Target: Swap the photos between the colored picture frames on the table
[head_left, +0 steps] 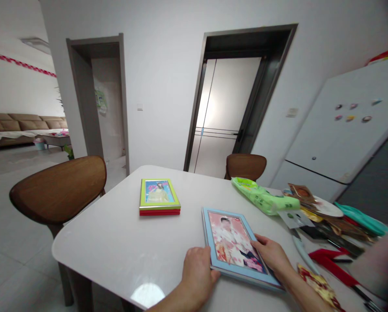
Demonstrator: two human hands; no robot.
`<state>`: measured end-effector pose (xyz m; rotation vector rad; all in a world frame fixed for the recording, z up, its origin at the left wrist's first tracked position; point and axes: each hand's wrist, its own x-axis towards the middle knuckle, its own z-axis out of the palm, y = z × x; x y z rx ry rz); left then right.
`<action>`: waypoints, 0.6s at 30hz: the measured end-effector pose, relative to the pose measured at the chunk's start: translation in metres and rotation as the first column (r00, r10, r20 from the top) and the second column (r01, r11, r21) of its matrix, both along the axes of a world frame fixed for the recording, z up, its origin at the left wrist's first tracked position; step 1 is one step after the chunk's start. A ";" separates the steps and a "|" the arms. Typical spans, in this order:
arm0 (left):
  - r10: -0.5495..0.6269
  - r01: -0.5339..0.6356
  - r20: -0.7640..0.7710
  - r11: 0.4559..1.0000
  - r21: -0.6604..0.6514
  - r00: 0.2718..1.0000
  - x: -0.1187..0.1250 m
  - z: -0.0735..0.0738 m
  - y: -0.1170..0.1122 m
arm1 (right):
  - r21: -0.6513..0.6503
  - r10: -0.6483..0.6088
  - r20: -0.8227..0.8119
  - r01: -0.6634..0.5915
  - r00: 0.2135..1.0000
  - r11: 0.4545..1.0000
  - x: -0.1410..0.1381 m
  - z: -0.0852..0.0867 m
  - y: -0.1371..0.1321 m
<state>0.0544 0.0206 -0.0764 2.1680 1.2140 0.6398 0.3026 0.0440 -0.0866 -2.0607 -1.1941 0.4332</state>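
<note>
A light-blue picture frame point(233, 242) with a pink photo lies flat on the white table point(122, 242) near its front edge. My left hand point(198, 271) grips the frame's near left corner with curled fingers. My right hand point(272, 253) rests on the frame's right edge, its fingers bent over the border. Farther back on the table sits a small stack of frames point(159, 197), green on top and red beneath.
A wooden chair point(60, 188) stands at the table's left, another chair point(246, 165) at the far side. A green plastic packet point(262, 197), a plate, red ribbon point(330, 262) and assorted clutter crowd the right side. A white fridge point(343, 130) stands at right.
</note>
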 end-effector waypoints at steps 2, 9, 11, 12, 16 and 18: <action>-0.002 0.003 -0.051 1.000 0.023 0.999 0.001 -0.001 0.000 | -0.023 -0.011 0.084 0.013 0.996 1.000 0.002 -0.004 0.001; 0.001 -0.001 -0.029 1.000 0.017 1.000 -0.017 -0.004 0.006 | -0.059 -0.001 0.335 0.022 0.942 0.998 -0.010 0.003 0.005; 0.043 -0.043 0.028 0.999 -0.007 0.999 -0.034 -0.004 0.015 | -0.019 0.035 0.398 -0.030 0.917 0.999 -0.029 0.010 0.010; 0.077 -0.076 0.062 0.997 -0.023 0.995 -0.044 -0.004 0.021 | 0.001 0.075 0.421 -0.084 0.904 0.996 -0.044 0.013 0.015; 0.263 -0.238 0.230 0.962 -0.132 0.937 -0.080 -0.004 0.047 | 0.036 0.337 0.470 -0.399 0.816 0.916 -0.124 0.021 0.042; 0.360 -0.297 0.326 0.927 -0.228 0.874 -0.093 -0.005 0.061 | 0.039 0.437 0.497 -0.522 0.750 0.852 -0.168 0.023 0.060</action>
